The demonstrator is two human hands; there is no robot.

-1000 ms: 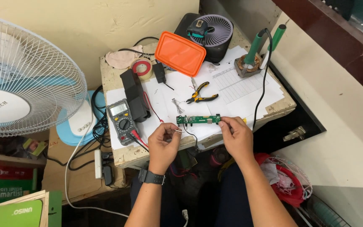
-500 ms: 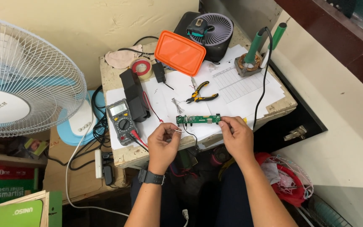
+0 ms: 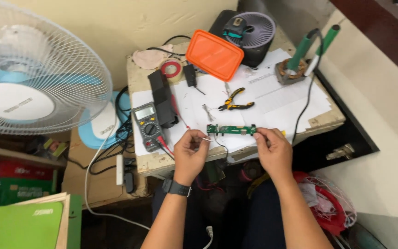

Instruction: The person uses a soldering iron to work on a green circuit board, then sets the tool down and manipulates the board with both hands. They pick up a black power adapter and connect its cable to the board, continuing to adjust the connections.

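While the green circuit board (image 3: 231, 130) hovers over the tabletop's (image 3: 272, 99) front edge, my right hand (image 3: 272, 150) pinches its end; my left hand (image 3: 190, 150) pinches a white wire (image 3: 206, 138). Best kept level, pliers (image 3: 236, 104) behind.

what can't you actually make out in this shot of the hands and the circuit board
- Head view: the right end of the green circuit board is covered by the right hand.
- Head view: what the left hand pinches is too small to tell; it looks like a thin white wire.
- Head view: parts on the board are too small to identify.
- Head view: the standing fan is cut off by the left edge.
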